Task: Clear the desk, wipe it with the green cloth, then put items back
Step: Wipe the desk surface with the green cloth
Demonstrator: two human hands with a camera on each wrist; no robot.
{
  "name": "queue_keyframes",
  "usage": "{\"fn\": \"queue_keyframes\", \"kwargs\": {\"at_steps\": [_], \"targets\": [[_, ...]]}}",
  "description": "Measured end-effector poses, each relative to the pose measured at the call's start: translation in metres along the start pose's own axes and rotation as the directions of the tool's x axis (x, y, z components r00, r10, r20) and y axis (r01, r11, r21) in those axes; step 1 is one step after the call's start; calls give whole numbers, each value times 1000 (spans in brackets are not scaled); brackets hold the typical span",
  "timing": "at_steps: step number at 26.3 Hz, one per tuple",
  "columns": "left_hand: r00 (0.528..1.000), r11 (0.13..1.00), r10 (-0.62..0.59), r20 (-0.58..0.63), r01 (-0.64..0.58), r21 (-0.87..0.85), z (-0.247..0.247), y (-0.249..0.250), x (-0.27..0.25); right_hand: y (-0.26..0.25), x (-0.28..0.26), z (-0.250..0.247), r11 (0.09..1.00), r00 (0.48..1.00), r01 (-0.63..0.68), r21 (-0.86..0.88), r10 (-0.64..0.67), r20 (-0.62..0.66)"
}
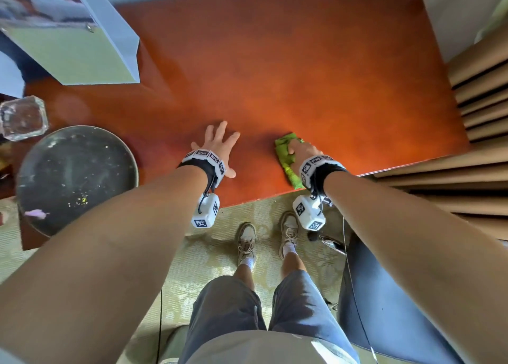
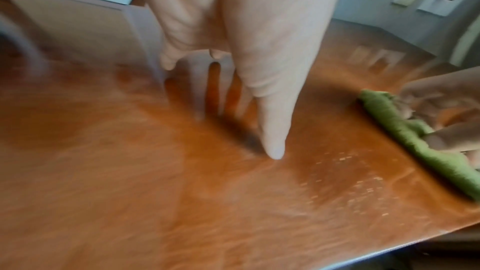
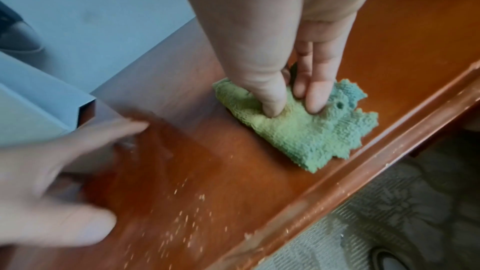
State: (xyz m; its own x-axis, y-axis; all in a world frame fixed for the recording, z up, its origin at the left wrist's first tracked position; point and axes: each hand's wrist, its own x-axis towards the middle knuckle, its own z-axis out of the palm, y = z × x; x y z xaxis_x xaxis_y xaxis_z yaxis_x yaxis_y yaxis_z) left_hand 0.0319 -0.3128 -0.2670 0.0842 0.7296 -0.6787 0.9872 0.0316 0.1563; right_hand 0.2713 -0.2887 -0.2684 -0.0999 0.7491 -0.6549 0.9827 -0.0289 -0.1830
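Both forearms reach over the near edge of the counter (image 1: 302, 61): the left hand (image 1: 217, 146) lies flat with fingers spread on the bare wood, while the right hand (image 1: 301, 150), just to its 3 o'clock, presses curled fingers into the green cloth (image 1: 286, 157) by the near edge. Pale crumbs (image 3: 182, 219) dot the wood between the hands, and a dark round tray (image 1: 77, 179) sits at 9 o'clock.

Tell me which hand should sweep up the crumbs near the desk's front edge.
Right. The right hand already presses the green cloth on the desk, with the crumbs just beside it. The left hand lies flat, fingers spread, holding nothing.
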Motion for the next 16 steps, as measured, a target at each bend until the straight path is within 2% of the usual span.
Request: {"fn": "queue_keyframes", "kwargs": {"at_steps": [3,7,12,16], "targets": [[997,996,-76,26,78,-45,13,-33,-15,-1,6,-8,994,999,12,-105,-8,31],[998,998,-55,23,56,-42,23,-51,-19,-28,-4,0,960,992,107,-258,-84,99],[998,998,-30,54,33,-56,19,-53,-20,-113,-17,65,928,947,305,-215,-271,171],[997,997,-18,74,23,-70,18,-69,-25,-154,-18,92,919,935,340,-202,-307,177]]}}
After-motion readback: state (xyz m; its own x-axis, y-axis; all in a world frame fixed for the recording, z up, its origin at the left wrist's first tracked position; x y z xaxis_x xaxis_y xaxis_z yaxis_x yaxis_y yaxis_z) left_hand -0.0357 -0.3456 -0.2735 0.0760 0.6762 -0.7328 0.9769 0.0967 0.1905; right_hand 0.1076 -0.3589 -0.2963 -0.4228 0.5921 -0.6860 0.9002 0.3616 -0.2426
